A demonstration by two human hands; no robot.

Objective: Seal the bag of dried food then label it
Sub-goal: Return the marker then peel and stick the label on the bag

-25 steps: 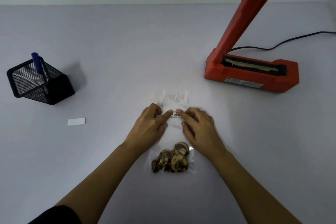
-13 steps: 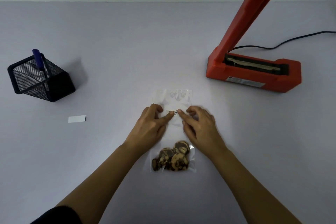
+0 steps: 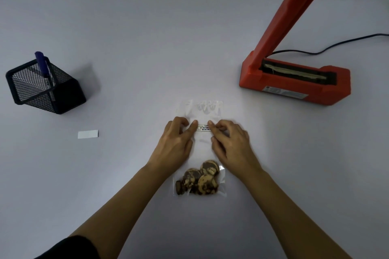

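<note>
Bag flat on table, both hands' fingertips pressing label — sealer, pen holder well apart

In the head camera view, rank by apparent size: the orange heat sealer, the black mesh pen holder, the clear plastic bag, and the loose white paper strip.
1. Orange heat sealer, largest.
2 and 3. Black mesh pen holder and clear plastic bag: look alike, unranked.
4. Loose white paper strip, smallest.

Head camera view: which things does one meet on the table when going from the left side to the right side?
Black mesh pen holder with a blue pen → white paper slip → clear bag of dried food under both hands → orange heat sealer.
</note>
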